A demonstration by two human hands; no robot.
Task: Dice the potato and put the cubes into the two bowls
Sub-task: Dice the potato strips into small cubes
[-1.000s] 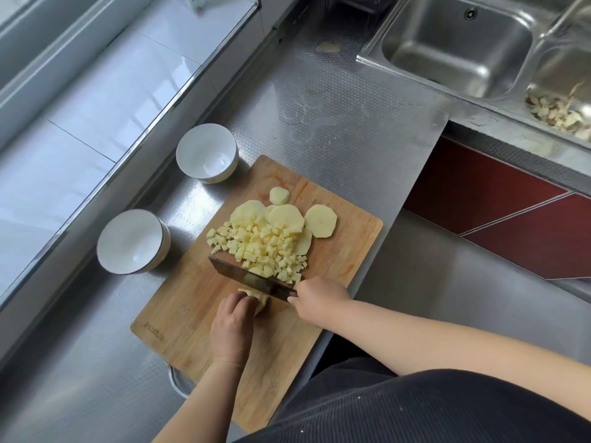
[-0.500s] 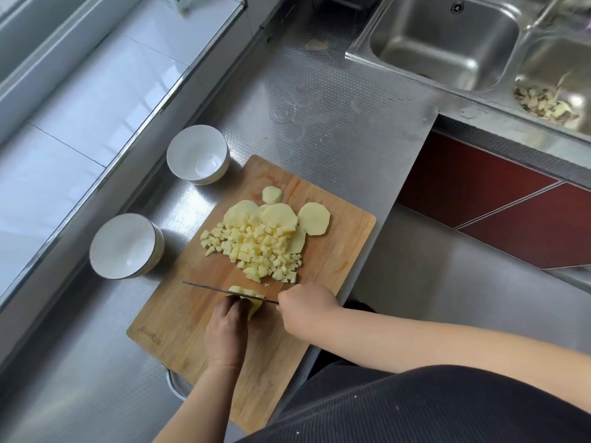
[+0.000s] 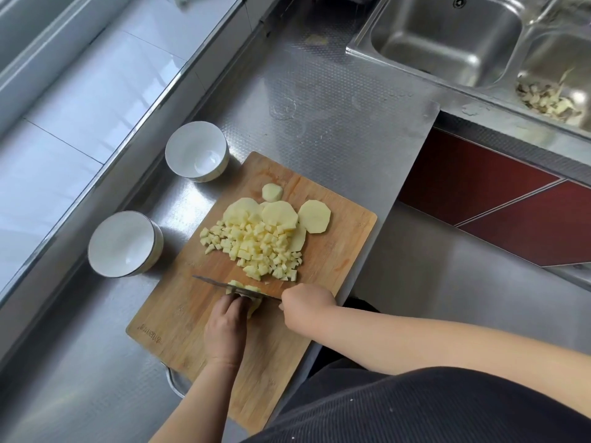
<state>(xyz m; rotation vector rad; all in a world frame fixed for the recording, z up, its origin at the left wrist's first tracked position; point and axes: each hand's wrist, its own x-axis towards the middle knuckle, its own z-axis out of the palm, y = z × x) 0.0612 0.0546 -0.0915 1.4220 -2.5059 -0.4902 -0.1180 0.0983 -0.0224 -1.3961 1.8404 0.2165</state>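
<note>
While the left hand (image 3: 226, 324) curls its fingers down on a potato piece (image 3: 246, 294) at the near middle of the board (image 3: 179, 314), the right hand (image 3: 305, 303) grips the handle of a knife (image 3: 220, 285), fingers wrapped tight round it. The blade stands on edge across that piece, its tip pointing toward the board's left side. Just beyond the blade on the board lies a heap of cubes (image 3: 256, 247), and past the heap, partly under it, are round slices (image 3: 313, 216), with one small end slice (image 3: 272, 191) nearest the board's far edge. Off the board's left edge stands a white bowl (image 3: 123, 244) with nothing in it; a second bowl (image 3: 195, 150) stands by the board's far left corner, also without cubes. The board lies on a steel counter (image 3: 319, 100). Far beyond the board to the right is a sink (image 3: 447, 39), and peelings (image 3: 547, 100) lie in its right-hand basin.
</note>
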